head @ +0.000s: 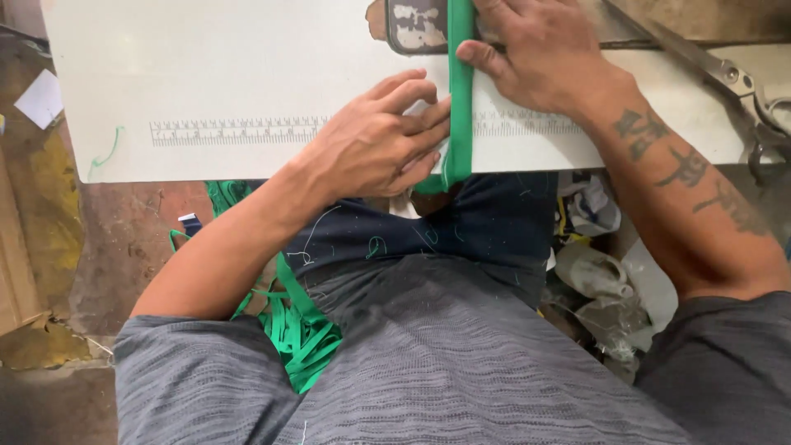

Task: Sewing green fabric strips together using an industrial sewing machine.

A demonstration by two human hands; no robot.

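- Fabric strip (460, 99), green, runs twelve to six o'clock across the white tabletop (247, 66), draping off its near edge.
- Left hand (375, 148), at nine o'clock of it, has its grip pinching the strip's edge.
- Right hand (544, 53), at one o'clock, presses it flat, fingers spread.
- Scissors (725, 78) lie at three o'clock; green offcuts (301, 338) sit on the floor below.

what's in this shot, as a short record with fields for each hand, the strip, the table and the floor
left hand: fingers pressed on the green fabric strip at the table edge
right hand: holds the strip flat farther up, thumb on it
strip: runs straight across the white table, over the printed ruler, end hanging off the near edge
table also holds: phone, scissors
floor: pile of green strips
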